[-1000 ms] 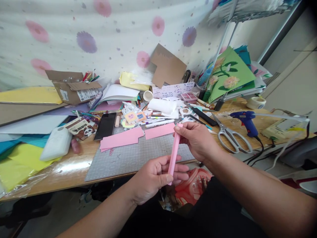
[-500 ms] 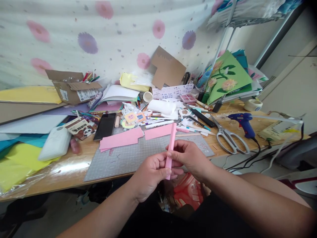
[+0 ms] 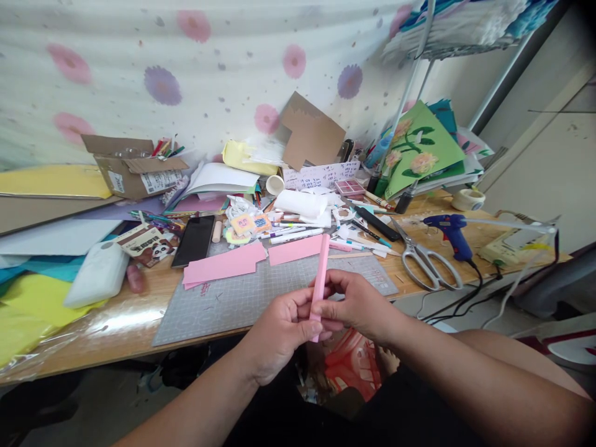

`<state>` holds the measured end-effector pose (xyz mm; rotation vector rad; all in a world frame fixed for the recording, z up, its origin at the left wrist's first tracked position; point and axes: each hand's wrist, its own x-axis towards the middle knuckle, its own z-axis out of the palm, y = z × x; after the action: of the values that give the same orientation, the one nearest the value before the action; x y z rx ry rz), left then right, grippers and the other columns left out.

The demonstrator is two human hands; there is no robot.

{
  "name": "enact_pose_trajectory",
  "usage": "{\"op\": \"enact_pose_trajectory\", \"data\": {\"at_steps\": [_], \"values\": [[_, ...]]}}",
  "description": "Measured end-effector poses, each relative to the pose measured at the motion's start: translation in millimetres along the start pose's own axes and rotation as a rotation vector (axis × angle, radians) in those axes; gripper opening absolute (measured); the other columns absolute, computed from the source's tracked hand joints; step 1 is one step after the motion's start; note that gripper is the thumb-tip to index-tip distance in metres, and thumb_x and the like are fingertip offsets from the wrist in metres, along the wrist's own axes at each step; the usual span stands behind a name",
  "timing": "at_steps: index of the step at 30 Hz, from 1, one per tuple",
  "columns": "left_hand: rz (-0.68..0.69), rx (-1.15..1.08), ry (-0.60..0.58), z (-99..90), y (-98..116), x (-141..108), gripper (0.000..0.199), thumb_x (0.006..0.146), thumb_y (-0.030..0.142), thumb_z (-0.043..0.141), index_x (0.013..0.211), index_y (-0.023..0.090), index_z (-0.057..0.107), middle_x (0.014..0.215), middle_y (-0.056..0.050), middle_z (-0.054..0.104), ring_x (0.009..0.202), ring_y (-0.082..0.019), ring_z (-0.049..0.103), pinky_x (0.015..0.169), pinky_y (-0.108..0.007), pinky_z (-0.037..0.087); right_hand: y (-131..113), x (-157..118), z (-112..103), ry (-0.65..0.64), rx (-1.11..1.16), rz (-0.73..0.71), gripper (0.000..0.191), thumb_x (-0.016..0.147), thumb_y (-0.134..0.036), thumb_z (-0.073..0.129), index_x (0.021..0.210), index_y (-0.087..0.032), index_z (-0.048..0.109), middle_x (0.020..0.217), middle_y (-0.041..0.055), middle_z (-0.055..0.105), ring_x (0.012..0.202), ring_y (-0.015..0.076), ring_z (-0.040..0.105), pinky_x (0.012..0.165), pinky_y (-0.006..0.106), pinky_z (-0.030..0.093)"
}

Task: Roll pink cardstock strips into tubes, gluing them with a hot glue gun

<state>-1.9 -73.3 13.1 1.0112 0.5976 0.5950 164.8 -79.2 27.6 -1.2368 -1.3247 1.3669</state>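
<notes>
Both hands [image 3: 280, 332] [image 3: 357, 305] now closer on strip [image 3: 321, 267]

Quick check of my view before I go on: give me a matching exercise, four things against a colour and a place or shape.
1. Folded strip
2. Scissors
3. Glue gun
4. Phone

A. Blue, right of the scissors
B. Pink, held by the left hand and right hand
C. Black, beside the panda packet
D. Silver-grey, with looped handles

Right pairs: 1-B, 2-D, 3-A, 4-C.
</notes>
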Motion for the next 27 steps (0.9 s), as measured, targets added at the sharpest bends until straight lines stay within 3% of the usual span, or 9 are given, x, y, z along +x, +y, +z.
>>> {"op": "enact_pose_trajectory", "data": {"at_steps": [4,10,13,18,24,27], "values": [[0.009,-0.005,-0.034,0.6,2.2,-0.8,0.053,0.078,0.013,0.068,0.129,0.018,0.055,0.111,-0.009,0.068,0.100,-0.018,0.065,0.089,-0.028,0.049,2.8,-3.2,0.7,-0.060,0.079,0.046,0.033,0.057,-0.030,0.084,0.083,-0.018,0.066,0.076,0.0004,0.068,0.071,0.0163,0.062,0.063,0.028,0.052],[-0.006,-0.060,-0.119,-1.5,4.2,-4.3,0.060,0.077,0.010,0.070,0.133,0.023,0.052,0.122,-0.009,0.064,0.110,-0.019,0.060,0.095,-0.030,0.047,5.4,-5.3,-0.9,-0.175,0.226,0.133,0.043,0.057,-0.029,0.085,0.092,-0.019,0.062,0.084,0.0014,0.069,0.077,0.0191,0.068,0.072,0.035,0.056],[0.019,-0.112,-0.144,-1.1,4.8,-3.2,0.059,0.076,0.011,0.071,0.132,0.020,0.054,0.123,-0.012,0.062,0.109,-0.019,0.060,0.092,-0.028,0.047,4.1,-6.2,0.4,-0.197,0.261,0.147,0.044,0.056,-0.027,0.085,0.092,-0.020,0.061,0.083,0.0007,0.070,0.077,0.0192,0.069,0.073,0.036,0.057],[0.031,-0.154,0.019,5.2,4.7,2.0,0.029,0.086,0.021,0.065,0.112,0.010,0.065,0.107,-0.016,0.068,0.095,-0.020,0.066,0.072,-0.021,0.050,8.7,-6.0,6.9,-0.234,0.273,0.139,0.048,0.052,-0.019,0.085,0.092,-0.020,0.059,0.081,-0.0012,0.069,0.078,0.0184,0.069,0.073,0.034,0.057],[0.030,-0.179,0.075,10.7,5.0,2.4,0.022,0.089,0.021,0.060,0.107,0.010,0.064,0.102,-0.015,0.069,0.090,-0.021,0.068,0.079,-0.030,0.053,10.2,-7.5,2.9,-0.318,0.275,0.171,0.069,0.049,-0.003,0.082,0.109,-0.020,0.053,0.091,0.0001,0.068,0.084,0.0178,0.069,0.076,0.033,0.057],[0.019,-0.187,0.095,7.9,3.8,2.2,0.021,0.090,0.022,0.060,0.107,0.011,0.063,0.100,-0.014,0.070,0.089,-0.020,0.069,0.080,-0.030,0.053,1.8,-8.3,-7.1,-0.358,0.238,0.134,0.064,0.057,-0.012,0.082,0.115,-0.021,0.056,0.100,0.0034,0.068,0.095,0.0204,0.067,0.083,0.036,0.055]]}}
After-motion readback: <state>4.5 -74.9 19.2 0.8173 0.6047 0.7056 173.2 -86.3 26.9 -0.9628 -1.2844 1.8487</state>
